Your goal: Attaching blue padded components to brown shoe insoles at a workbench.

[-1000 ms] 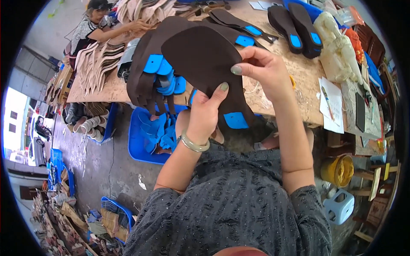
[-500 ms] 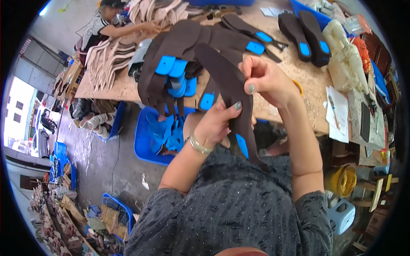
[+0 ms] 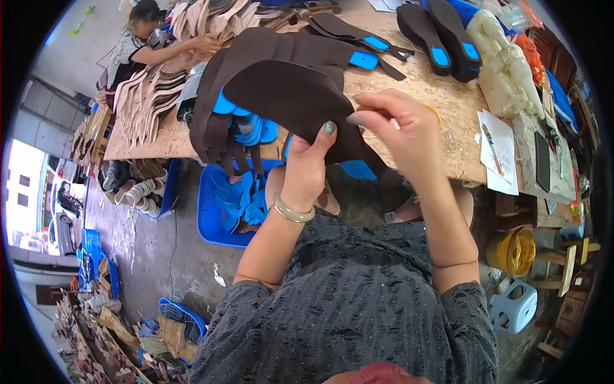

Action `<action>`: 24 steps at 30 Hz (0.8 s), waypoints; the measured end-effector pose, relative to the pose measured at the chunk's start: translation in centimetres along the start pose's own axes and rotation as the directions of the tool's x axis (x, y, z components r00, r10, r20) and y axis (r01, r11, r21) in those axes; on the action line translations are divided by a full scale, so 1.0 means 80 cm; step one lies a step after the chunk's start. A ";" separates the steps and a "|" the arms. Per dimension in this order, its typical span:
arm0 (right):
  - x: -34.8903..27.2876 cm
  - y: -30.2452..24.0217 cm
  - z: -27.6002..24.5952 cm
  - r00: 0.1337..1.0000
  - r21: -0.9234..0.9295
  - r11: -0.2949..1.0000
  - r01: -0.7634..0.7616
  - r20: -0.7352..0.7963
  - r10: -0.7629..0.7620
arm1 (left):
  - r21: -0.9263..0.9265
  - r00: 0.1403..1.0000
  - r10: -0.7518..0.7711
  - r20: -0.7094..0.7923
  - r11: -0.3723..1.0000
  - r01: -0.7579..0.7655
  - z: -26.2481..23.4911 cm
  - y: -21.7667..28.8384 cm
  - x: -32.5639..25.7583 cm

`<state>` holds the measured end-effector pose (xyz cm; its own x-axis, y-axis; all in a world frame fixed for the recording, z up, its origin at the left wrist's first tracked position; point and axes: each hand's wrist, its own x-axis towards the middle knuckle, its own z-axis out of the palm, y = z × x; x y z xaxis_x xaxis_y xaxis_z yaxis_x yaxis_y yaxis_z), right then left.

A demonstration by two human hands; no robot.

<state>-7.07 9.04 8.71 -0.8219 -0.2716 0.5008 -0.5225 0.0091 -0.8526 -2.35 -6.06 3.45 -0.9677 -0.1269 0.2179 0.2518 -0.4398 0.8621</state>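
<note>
My left hand (image 3: 308,168) grips a dark brown insole (image 3: 281,93), its thumb on top and the other fingers out of sight underneath. A blue heel patch (image 3: 358,169) shows at the insole's lower end. My right hand (image 3: 408,131) is closed in a pinch at the insole's right edge; the exact contact between fingertips is hard to see. Behind the held piece lies a fanned pile of dark insoles (image 3: 208,96) with blue patches (image 3: 252,131) at their ends, partly covered by it.
Two finished-looking insoles (image 3: 425,38) lie at the back right, beside pale foam-like shapes (image 3: 502,64). Papers (image 3: 499,153) and a dark phone-like slab (image 3: 542,160) are at right. Beige pieces (image 3: 150,102) lie left, near a co-worker (image 3: 137,48). A blue bin (image 3: 208,221) stands below the table.
The insole has swung from nearly upright to lying tilted leftward, its broad face now toward me. My left hand has turned and moved slightly left; the right hand stays by the edge.
</note>
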 end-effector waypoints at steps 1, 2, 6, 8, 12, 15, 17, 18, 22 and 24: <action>-0.003 -0.003 0.005 0.990 -0.161 0.978 0.131 -0.027 -0.137 | 0.175 0.992 0.123 0.001 0.977 -0.121 0.005 -0.001 -0.002; -0.007 0.007 0.011 0.971 -0.160 0.966 0.203 -0.092 -0.220 | 0.204 0.987 0.163 0.016 0.965 -0.163 0.009 -0.003 -0.005; 0.002 0.015 0.004 0.993 -0.141 0.983 0.118 0.021 -0.116 | 0.273 0.971 0.235 -0.046 0.938 -0.214 0.021 -0.005 -0.004; 0.003 0.023 -0.001 0.998 -0.128 0.991 0.023 0.052 -0.016 | 0.340 0.981 0.190 -0.030 0.925 -0.169 0.017 -0.003 0.001; 0.019 0.037 -0.015 0.923 -0.033 0.961 -0.276 0.271 0.275 | 0.308 1.000 0.025 0.007 0.951 -0.026 0.015 0.014 0.013; 0.028 0.051 -0.018 0.943 0.086 0.961 -0.263 0.235 0.237 | 0.365 0.993 -0.088 0.079 0.929 0.053 0.008 0.028 0.032; 0.031 0.062 -0.023 0.943 0.167 0.943 -0.288 0.221 0.249 | 0.228 0.973 -0.208 0.103 0.957 0.181 -0.012 0.029 0.031; 0.040 0.070 -0.025 0.943 0.247 0.920 -0.305 0.212 0.256 | 0.059 0.965 -0.193 0.180 0.981 0.185 -0.018 0.029 0.032; 0.052 0.074 -0.010 0.940 0.288 0.903 -0.319 0.216 0.263 | 0.014 0.951 -0.151 0.271 0.988 0.153 -0.019 -0.006 0.011; 0.053 0.072 0.000 0.929 0.267 0.901 -0.343 0.238 0.283 | -0.014 0.980 -0.128 0.151 0.991 0.132 0.004 -0.014 0.006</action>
<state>-13.59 7.95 5.94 -0.8576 -0.4785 0.1886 -0.1283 -0.1561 -0.9794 -3.06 -5.35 2.73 -0.9828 0.0661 0.1722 0.1223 -0.4656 0.8765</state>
